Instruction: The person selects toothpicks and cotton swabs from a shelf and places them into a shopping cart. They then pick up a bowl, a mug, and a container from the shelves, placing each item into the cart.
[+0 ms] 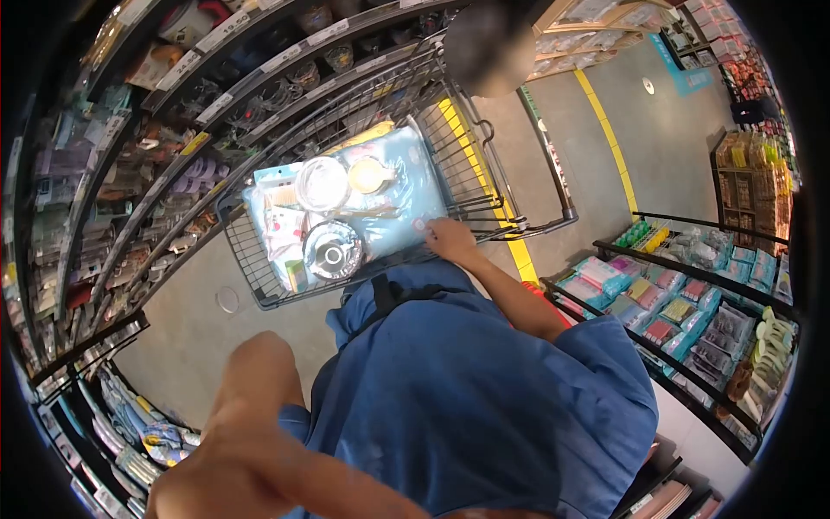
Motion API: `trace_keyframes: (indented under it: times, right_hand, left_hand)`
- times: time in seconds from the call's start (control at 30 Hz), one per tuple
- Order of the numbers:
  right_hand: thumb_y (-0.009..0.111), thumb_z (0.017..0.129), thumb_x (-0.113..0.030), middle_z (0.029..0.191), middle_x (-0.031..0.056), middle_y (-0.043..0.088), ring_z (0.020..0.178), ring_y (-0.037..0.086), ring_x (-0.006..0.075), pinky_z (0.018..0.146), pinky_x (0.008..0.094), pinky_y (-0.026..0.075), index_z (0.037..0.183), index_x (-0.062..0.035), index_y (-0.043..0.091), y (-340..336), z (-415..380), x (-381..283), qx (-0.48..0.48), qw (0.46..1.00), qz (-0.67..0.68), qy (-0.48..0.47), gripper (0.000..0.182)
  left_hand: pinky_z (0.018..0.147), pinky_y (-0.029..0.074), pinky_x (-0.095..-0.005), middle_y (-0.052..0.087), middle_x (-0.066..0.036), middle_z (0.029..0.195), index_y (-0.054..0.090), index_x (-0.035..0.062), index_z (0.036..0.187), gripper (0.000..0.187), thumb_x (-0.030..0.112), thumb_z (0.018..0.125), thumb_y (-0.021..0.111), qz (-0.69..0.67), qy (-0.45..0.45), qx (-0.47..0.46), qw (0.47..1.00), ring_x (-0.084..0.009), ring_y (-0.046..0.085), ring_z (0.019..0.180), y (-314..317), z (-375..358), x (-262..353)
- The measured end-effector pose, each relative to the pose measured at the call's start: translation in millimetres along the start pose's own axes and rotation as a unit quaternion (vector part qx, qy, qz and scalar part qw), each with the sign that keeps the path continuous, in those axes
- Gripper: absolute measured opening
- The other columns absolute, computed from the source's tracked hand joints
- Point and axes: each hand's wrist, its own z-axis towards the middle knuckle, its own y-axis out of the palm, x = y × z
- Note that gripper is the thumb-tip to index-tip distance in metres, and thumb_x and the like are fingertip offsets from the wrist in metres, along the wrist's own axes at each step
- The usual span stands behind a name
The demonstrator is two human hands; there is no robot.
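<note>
My right hand point(450, 239) is curled over the near rim of a wire shopping cart point(259, 298), beside a pale blue plastic-wrapped package point(411, 186) lying in it. On top of the package sit a shiny round foil-like item point(333, 251), a white round container point(323, 183) and a small yellowish cup-like item point(369, 176). A pink and white packet point(285, 232) lies at the left of the basket. My left hand point(212, 454) is close to the camera at the lower left, away from the cart; its fingers cannot be made out.
Shelves with price labels point(181, 69) curve along the left, packed with small goods. To the right stands a rack of packaged items point(674, 298). A yellow floor line point(605, 130) runs along the aisle. A blurred round shape point(490, 48) covers part of the top.
</note>
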Motion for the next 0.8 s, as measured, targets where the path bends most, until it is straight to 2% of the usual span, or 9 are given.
trace_keyframes:
  times: [0.33, 0.53, 0.77, 0.8]
  right_hand:
    - [0.057, 0.081, -0.026, 0.09, 0.0158, 0.067, 0.086, 0.064, 0.0357, 0.078, 0.0451, 0.051, 0.094, -0.0096, 0.068, -4.6, -1.3, -10.7, -0.002, 0.995, -0.015, 0.1, 0.024]
    - [0.058, 0.08, -0.026, 0.092, 0.0171, 0.067, 0.088, 0.064, 0.0364, 0.078, 0.0455, 0.051, 0.095, -0.0097, 0.069, 2.1, 1.8, -5.0, -0.002, 0.995, -0.054, 0.088, 0.025]
    - [0.057, 0.081, -0.027, 0.092, 0.0178, 0.067, 0.088, 0.064, 0.0371, 0.078, 0.0454, 0.051, 0.096, -0.0104, 0.068, -4.6, -3.7, -14.8, 0.002, 0.992, -0.073, 0.098, 0.025]
    - [0.057, 0.082, -0.027, 0.092, 0.0178, 0.067, 0.088, 0.064, 0.037, 0.078, 0.0453, 0.051, 0.096, -0.0107, 0.068, -2.9, -1.8, -12.7, 0.003, 0.992, -0.075, 0.098, 0.024]
  left_hand:
    - [0.069, 0.047, -0.0278, 0.058, -0.001, 0.086, 0.064, 0.0107, 0.087, 0.016, 0.023, 0.078, 0.069, -0.055, -0.063, 0.033, 0.996, -0.0135, 0.056, 0.079, -19.0, -24.5, 27.6]
    - [0.071, 0.048, -0.0261, 0.059, -0.003, 0.086, 0.063, 0.0088, 0.092, 0.017, 0.021, 0.081, 0.067, -0.08, -0.098, 0.087, 0.988, -0.0129, 0.057, 0.079, -18.1, -16.9, 30.3]
    - [0.074, 0.05, -0.0242, 0.06, -0.004, 0.087, 0.062, 0.0067, 0.098, 0.019, 0.019, 0.084, 0.065, -0.109, -0.139, 0.111, 0.978, -0.0122, 0.06, 0.078, -24.6, -51.2, 55.4]
    - [0.074, 0.05, -0.0242, 0.06, -0.004, 0.087, 0.062, 0.0067, 0.098, 0.019, 0.019, 0.084, 0.065, -0.108, -0.14, 0.115, 0.978, -0.0122, 0.06, 0.078, -31.7, -75.1, 61.8]
